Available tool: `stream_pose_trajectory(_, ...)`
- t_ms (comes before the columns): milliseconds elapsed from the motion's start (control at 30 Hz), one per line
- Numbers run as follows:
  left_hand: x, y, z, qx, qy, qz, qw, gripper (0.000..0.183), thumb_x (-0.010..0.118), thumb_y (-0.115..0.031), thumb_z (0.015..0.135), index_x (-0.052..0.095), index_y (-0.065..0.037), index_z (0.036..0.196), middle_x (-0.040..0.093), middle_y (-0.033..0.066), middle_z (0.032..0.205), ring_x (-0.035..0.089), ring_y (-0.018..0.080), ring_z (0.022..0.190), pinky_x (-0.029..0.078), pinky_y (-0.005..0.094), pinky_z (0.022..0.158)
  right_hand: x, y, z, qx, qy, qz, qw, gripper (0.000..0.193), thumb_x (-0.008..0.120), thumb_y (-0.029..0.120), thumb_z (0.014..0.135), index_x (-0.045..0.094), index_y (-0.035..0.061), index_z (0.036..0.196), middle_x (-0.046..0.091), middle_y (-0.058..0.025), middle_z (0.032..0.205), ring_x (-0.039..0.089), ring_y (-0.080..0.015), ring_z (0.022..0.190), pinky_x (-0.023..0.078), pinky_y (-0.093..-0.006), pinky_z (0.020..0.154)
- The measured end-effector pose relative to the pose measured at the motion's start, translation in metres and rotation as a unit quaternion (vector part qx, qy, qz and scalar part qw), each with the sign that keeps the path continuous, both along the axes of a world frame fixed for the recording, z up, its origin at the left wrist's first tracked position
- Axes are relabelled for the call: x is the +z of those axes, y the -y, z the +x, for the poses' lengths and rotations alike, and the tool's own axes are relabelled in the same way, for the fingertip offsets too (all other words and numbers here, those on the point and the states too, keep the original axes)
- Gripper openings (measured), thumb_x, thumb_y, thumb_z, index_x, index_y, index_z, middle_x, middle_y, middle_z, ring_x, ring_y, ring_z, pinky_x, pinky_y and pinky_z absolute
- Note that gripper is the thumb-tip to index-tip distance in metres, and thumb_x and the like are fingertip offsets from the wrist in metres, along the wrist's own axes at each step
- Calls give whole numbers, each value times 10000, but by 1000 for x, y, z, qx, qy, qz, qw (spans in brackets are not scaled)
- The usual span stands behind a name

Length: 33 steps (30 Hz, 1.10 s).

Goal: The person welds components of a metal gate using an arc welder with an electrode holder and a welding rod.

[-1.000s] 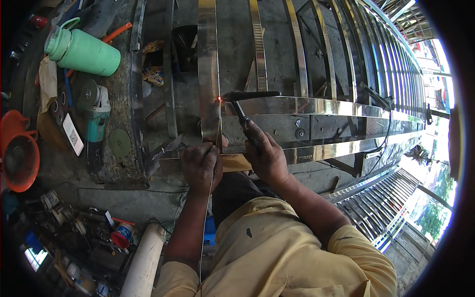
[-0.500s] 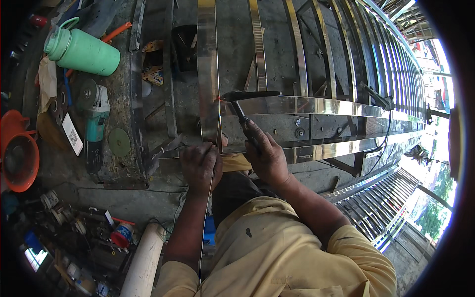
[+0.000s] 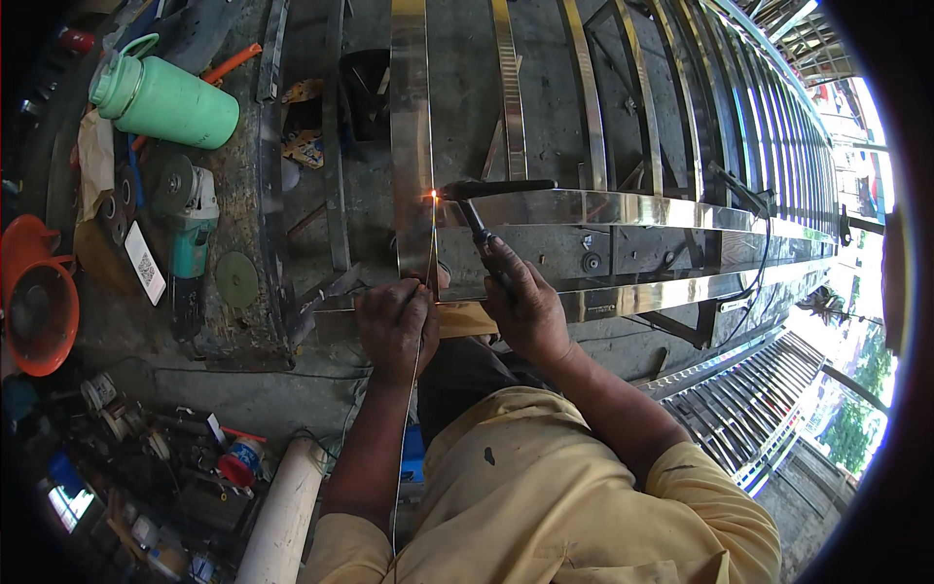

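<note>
My right hand (image 3: 528,310) is closed round the handle of a black TIG welding torch (image 3: 477,229). Its long dark head lies over the corner where a polished metal crossbar (image 3: 632,208) meets a wide flat bar (image 3: 411,107). A small orange-white glow (image 3: 434,195) burns at that joint, at the torch's left end. Between the fingers of my left hand (image 3: 394,319), a thin filler rod (image 3: 398,477) is pinched. It runs from the glow back along my left forearm. The left hand rests by the lower end of the wide bar.
Many shiny slats (image 3: 589,97) stretch away right. A bench at left carries an angle grinder (image 3: 190,234), a green bottle (image 3: 170,102), a grinding disc (image 3: 235,279) and an orange bowl-shaped thing (image 3: 41,316). A pale cylinder (image 3: 284,511) stands lower left; a dark cable (image 3: 754,273) hangs right.
A bright glow has appeared at the joint by the torch's end, where only a faint red spot showed before. Both hands stay almost in place.
</note>
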<state>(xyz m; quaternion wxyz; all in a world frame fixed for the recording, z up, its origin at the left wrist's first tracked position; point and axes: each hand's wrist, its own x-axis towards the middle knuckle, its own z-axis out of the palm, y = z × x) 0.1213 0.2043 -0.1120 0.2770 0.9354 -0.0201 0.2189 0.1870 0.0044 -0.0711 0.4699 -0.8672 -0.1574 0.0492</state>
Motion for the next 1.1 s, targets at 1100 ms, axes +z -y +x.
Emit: stream_pose_trajectory(1100, 2, 0, 1, -4, 0, -4, 1000, 178, 780, -53, 868, 682, -71, 1016, 698, 88, 1086, 665, 323, 970, 489, 493, 877, -5, 4, -1, 15, -2, -20, 1000, 643, 717, 15, 980, 503, 122, 1577, 731, -171, 1196, 772, -311, 970, 621, -383, 807)
